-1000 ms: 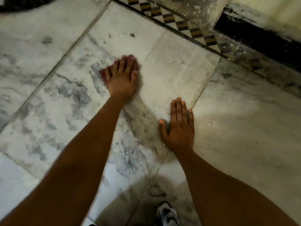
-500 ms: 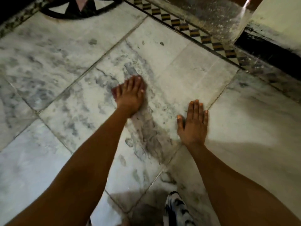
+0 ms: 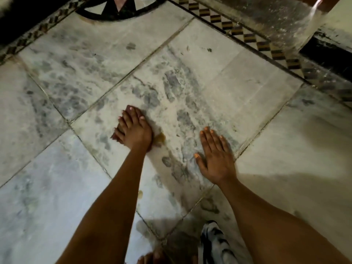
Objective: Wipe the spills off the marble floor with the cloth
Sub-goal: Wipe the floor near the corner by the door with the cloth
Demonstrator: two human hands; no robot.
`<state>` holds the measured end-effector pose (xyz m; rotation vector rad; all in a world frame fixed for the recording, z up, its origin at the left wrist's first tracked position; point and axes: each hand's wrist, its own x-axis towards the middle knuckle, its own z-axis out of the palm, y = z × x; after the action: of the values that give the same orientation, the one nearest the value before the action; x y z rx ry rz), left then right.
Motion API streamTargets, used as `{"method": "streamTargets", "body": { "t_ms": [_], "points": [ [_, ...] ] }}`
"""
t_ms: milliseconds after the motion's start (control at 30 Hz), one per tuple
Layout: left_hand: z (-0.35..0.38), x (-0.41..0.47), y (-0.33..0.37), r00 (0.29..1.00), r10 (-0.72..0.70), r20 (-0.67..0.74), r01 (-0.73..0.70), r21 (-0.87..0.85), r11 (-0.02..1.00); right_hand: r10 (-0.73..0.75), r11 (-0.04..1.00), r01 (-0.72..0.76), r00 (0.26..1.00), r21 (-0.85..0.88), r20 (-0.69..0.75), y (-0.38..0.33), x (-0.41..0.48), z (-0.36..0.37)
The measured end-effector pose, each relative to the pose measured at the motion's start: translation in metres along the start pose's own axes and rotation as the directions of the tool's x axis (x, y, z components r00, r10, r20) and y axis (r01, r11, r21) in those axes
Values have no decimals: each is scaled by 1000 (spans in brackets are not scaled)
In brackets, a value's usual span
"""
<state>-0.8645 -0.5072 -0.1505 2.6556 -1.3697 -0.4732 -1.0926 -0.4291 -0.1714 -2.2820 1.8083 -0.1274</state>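
Two yellowish marks are showing on the marble floor: a spill just beside the left hand and a smaller spot by that forearm. A checkered border strip is running along the far side. I am seeing the left hand pressing down on the cloth, fingers drawn close together. The right hand is lying flat on the marble, fingers straight, thumb apart, holding nothing. Only a reddish edge of cloth is peeking out; a black-and-white fabric is getting cut off below.
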Motion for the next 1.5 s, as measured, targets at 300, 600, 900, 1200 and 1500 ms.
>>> {"method": "streamTargets", "body": {
  "t_ms": [300, 600, 900, 1200, 1500],
  "points": [
    [21, -58, 4, 587, 788, 184, -809, 95, 580, -6, 1000, 6, 1000, 9, 15, 1, 1, -4],
    [-8, 4, -81, 727, 685, 49, -677, 222, 702, -7, 1000, 7, 1000, 1, 5, 1, 1, 0],
    [27, -70, 1, 685, 725, 79, -727, 149, 671, -8, 1000, 9, 1000, -26, 25, 0, 0, -3],
    [-20, 22, -81, 927, 375, -26, -367, 147, 918, 1, 998, -4, 999, 65, 53, -2, 0, -5],
    [5, -101, -72, 965, 260, 29, -262, 100, 960, -45, 999, 44, 998, 22, 43, -22, -29, 4]
  ]
}}
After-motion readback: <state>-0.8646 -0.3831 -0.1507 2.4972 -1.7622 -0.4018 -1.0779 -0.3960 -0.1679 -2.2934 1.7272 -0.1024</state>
